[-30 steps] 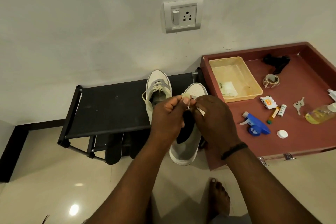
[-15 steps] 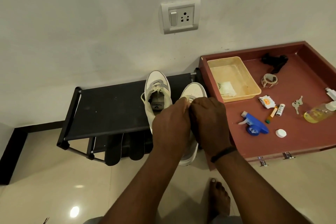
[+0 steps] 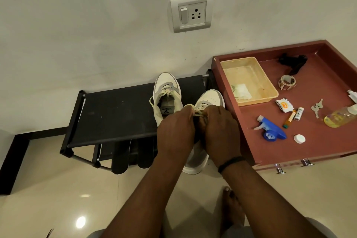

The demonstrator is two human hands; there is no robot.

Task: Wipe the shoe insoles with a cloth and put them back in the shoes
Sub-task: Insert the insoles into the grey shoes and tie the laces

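— Cream laces (image 3: 195,112) on the near shoe (image 3: 209,100), rack (image 3: 119,114) edge: both my hands pinch 'em, left hand (image 3: 174,131), right hand (image 3: 220,133).
— Insoles?
— Two dark ones (image 3: 131,155) lean below. Loosen wide w/ even pulls.

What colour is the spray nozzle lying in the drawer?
Blue, with a white tip; the spray nozzle shows clearly in the head view.

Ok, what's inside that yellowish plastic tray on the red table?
Inside the tray lies one crumpled white cloth or wipe in its near corner; the rest of the floor looks bare. Anything under the cloth is hidden.
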